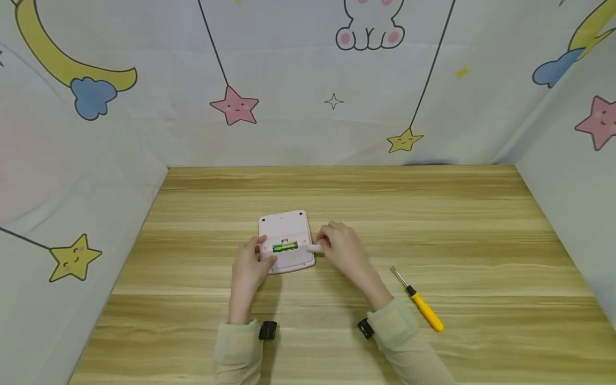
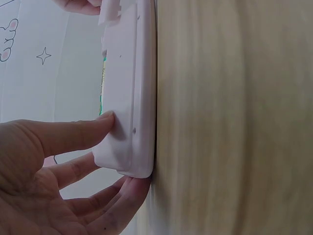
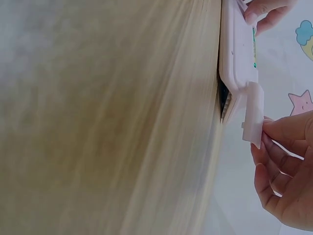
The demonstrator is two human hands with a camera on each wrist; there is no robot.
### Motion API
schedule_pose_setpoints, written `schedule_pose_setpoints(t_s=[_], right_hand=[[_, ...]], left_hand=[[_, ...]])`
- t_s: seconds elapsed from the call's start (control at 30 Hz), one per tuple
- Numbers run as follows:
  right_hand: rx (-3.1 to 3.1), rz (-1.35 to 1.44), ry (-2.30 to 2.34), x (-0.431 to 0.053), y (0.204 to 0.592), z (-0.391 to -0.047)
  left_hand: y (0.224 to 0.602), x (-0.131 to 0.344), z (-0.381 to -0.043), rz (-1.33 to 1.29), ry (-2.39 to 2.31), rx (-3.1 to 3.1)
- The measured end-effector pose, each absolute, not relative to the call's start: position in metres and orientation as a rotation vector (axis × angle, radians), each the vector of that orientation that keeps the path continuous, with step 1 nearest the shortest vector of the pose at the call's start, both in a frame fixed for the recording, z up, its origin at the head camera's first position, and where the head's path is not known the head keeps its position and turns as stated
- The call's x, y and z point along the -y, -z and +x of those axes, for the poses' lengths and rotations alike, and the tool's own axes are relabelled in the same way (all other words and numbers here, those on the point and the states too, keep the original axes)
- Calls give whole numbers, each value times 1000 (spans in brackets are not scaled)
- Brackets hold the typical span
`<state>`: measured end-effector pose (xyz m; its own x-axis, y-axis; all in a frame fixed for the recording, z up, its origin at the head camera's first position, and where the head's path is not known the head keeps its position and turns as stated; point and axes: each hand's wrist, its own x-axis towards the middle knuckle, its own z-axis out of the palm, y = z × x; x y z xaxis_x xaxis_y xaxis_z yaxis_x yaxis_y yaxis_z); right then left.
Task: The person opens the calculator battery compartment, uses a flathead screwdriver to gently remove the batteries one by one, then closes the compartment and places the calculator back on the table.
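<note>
A pale pink device (image 1: 283, 227), flat and shaped like a calculator, lies back side up on the table. A green and yellow battery (image 1: 285, 247) sits in the slot across its back. My left hand (image 1: 248, 266) grips the device's left end; in the left wrist view the thumb (image 2: 105, 122) presses on the back and the other fingers are at the edge. Between thumb and fingers, my right hand (image 1: 344, 251) pinches a pale pink battery cover (image 3: 254, 110). The cover juts out past the device's right edge, one end over the slot's end.
To the right of the right forearm lies a screwdriver (image 1: 424, 309) with a yellow handle, its tip pointing away from me. A wood-grain table (image 1: 457, 214) carries everything. White printed cloth (image 1: 298, 133) stands along the table's back and sides.
</note>
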<state>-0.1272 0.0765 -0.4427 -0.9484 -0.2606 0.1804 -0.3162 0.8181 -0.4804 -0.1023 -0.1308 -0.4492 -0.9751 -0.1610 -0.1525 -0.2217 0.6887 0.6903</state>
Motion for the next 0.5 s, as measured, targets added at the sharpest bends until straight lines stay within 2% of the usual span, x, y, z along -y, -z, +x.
schedule_pose_setpoints(t_s=[0.5], right_hand=[[2995, 392, -790, -82, 447, -123]], left_hand=[[452, 137, -100, -305, -1193, -2814]])
